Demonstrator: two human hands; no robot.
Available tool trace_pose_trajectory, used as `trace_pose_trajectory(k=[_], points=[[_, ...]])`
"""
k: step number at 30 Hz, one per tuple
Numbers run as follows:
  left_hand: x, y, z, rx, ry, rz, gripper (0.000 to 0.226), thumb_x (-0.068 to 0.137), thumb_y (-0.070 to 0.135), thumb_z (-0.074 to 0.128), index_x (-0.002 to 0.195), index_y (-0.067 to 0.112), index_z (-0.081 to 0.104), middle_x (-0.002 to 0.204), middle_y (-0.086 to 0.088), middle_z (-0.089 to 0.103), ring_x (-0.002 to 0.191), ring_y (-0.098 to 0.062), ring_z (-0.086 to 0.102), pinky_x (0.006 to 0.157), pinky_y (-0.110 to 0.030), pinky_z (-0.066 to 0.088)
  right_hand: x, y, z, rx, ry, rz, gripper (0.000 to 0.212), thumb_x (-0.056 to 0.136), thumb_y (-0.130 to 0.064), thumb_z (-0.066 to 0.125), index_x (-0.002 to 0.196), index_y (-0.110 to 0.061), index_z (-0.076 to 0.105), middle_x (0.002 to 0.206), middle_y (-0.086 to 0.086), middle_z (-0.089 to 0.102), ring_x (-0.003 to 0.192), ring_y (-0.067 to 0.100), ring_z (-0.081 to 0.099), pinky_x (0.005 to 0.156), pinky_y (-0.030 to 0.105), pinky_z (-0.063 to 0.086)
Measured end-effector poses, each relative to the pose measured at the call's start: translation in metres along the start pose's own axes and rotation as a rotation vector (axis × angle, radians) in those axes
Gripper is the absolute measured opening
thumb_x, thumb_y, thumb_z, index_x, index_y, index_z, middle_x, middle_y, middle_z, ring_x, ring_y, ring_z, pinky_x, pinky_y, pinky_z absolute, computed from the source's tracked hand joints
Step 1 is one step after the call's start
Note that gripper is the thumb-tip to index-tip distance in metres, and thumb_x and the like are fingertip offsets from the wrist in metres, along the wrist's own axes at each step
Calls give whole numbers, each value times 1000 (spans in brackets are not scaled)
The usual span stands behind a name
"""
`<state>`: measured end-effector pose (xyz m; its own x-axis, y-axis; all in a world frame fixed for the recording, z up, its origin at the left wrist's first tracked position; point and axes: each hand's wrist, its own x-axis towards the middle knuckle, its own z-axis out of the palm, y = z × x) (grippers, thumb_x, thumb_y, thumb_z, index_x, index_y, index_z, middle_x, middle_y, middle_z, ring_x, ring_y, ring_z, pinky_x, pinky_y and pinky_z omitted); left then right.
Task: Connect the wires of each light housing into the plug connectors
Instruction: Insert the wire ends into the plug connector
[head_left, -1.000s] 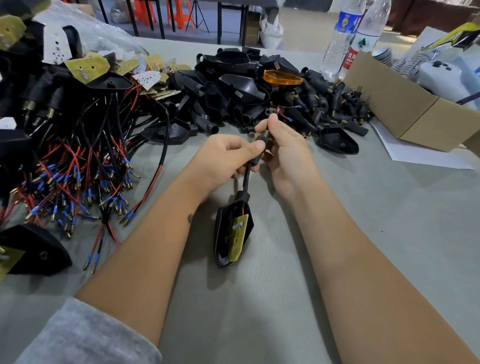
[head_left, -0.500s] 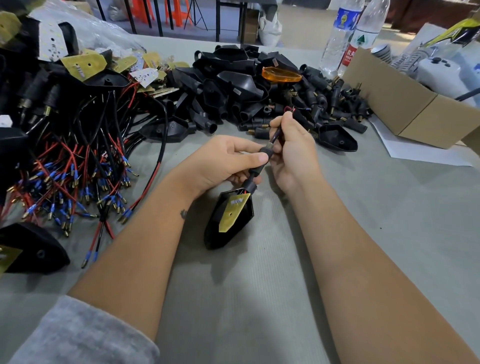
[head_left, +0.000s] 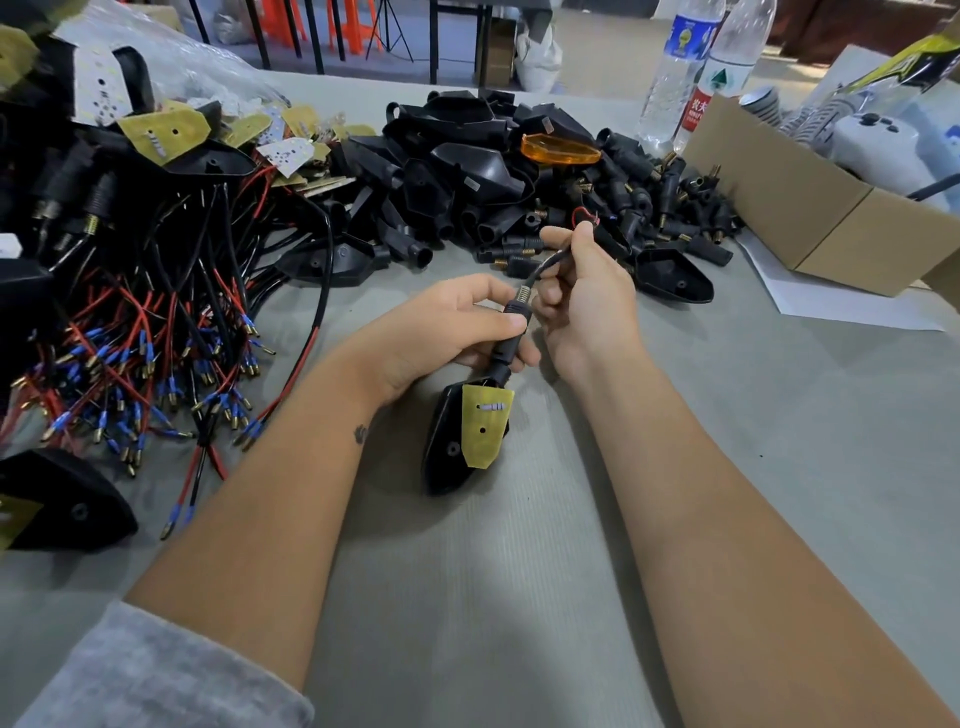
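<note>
Grey desk (head_left: 519, 597); chairs (head_left: 311, 26) beyond. Right of the hands, a box (head_left: 810, 208) holds white gear. Left hand (head_left: 441, 332) grips the plug (head_left: 511, 332); right hand (head_left: 587, 296) pinches the wire (head_left: 545, 265).

At frame centre, the left hand (head_left: 447, 332) grips the ribbed black plug connector (head_left: 511, 332) above a black light housing (head_left: 457, 441) on the grey table (head_left: 727, 467); the right hand (head_left: 587, 301) pinches its black-sheathed wires (head_left: 550, 260).

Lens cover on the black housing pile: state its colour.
Translucent orange lens cover, seen in the head view.
</note>
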<state>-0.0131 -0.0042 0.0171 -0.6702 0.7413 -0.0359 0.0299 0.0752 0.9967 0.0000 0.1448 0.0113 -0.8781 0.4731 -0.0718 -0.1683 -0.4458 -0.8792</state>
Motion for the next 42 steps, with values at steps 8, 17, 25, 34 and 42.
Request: trace_pose_trajectory(k=[8, 17, 25, 34, 42], points=[[3, -4, -5, -227, 105, 113, 23, 91, 21, 55, 113, 20, 61, 83, -7, 66, 76, -20, 66, 75, -29, 55, -7, 4, 8, -211, -256, 47, 36, 100, -39, 50, 92, -7, 65, 59, 3, 51, 46, 16, 41, 43, 27, 35], [8, -6, -3, -194, 363, 52, 18, 92, 17, 66, 103, 10, 54, 85, -3, 73, 75, -19, 72, 79, -39, 58, -12, 0, 2, -212, -426, -48, 15, 97, -17, 57, 103, -18, 71, 77, -5, 61, 64, 8, 57, 53, 24, 40], [6, -13, -13, 267, 478, 199, 29, 84, 27, 75, 102, 28, 53, 104, 4, 65, 95, -2, 64, 83, -18, 49, -7, -1, 2, -127, -134, -131, 11, 97, -13, 60, 86, -15, 62, 67, -6, 62, 63, 6, 64, 61, 24, 55], [3, -19, -14, 596, 549, 254, 47, 73, 25, 84, 106, 27, 50, 105, 16, 57, 99, 13, 51, 79, -1, 39, 1, -2, -5, 37, 135, -120, 20, 95, -13, 64, 76, -11, 56, 69, 0, 58, 66, 12, 59, 61, 22, 54], [5, -17, -12, 541, 660, 325, 12, 87, 26, 70, 96, 30, 63, 91, 21, 64, 90, 10, 57, 75, -5, 42, -3, -6, -2, -20, -24, -41, 7, 96, -20, 62, 91, -18, 58, 74, -2, 64, 69, 13, 60, 64, 25, 50]])
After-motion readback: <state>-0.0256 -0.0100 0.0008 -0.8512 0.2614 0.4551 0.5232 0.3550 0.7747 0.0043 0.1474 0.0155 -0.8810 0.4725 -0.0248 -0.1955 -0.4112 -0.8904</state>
